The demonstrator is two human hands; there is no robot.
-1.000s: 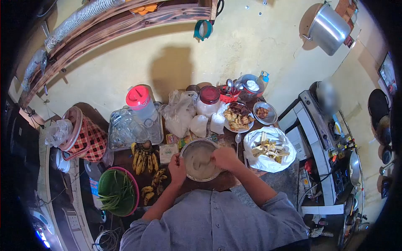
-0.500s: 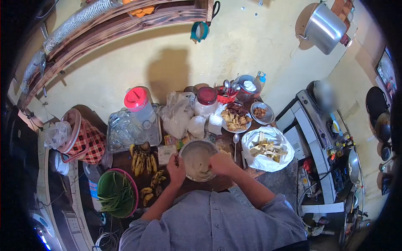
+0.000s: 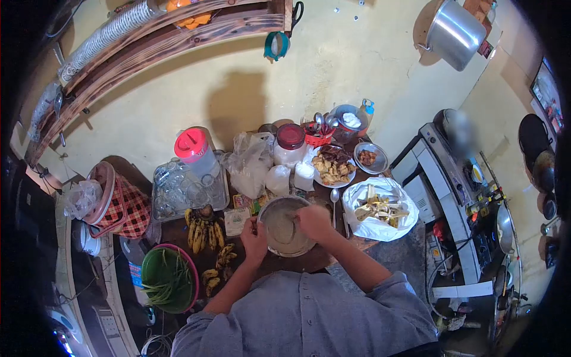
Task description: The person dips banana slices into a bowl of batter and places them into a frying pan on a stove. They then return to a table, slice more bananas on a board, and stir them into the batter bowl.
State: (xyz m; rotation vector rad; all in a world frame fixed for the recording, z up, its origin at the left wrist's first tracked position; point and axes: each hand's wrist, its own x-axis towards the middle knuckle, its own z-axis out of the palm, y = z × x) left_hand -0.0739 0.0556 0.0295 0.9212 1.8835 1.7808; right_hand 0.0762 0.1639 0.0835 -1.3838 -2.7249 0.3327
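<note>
A metal mixing bowl [image 3: 267,243] with pale, wet batter in it stands at the table's front edge. My left hand [image 3: 254,241] grips its left rim, thumb up. Over the bowl's right side, my right hand [image 3: 315,222] is closed and slightly blurred, its fingers reaching above the batter. Whatever it holds is hidden by the hand; a swirl shows in the batter beside it. Bananas [image 3: 204,232] lie left of the bowl. Just behind it are two small white bags [image 3: 278,180] and a clear plastic bag [image 3: 250,166].
A white bag of banana peels [image 3: 355,223] and a spoon [image 3: 334,205] lie to the right. Behind are a plate of fried pieces [image 3: 333,166] and a red-lidded jar [image 3: 290,146]. A tray of glasses [image 3: 184,211] and green basin [image 3: 157,268] stand left. A stove [image 3: 443,149] is at right.
My right hand has moved slightly left and up over the bowl, and the swirl in the batter has changed. My left hand stays on the rim. The camera view has shifted a little.
</note>
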